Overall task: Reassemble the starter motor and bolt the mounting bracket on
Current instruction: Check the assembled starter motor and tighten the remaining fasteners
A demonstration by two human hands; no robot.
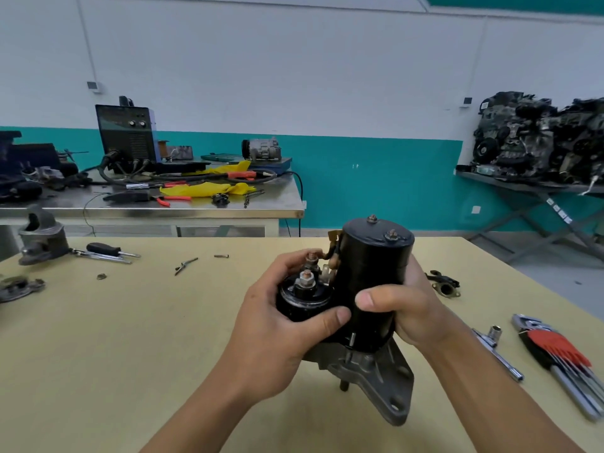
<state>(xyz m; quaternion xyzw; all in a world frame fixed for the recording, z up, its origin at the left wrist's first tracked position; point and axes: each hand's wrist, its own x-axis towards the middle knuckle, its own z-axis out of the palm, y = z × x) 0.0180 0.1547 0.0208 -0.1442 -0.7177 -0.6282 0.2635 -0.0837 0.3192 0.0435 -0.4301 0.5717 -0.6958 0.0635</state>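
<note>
The starter motor (372, 276) stands upright on the tan table (130, 354), left hand (277, 325) curled round its solenoid (304, 299), right hand (411, 305) clamped on its far side. Hex keys (562, 358) lie at four o'clock; a steel bench (196, 209) (cluttered) at eleven.

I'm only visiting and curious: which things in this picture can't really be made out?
Head view only:
- Starter motor: its far side, and the right hand's fingers, hidden behind its black body.
- Solenoid: lower part covered by the left hand.
- Hex key set: sizes too small to read.
- Grey part on the table: cut off by the left edge.
- Engines at far right: blurred.
</note>
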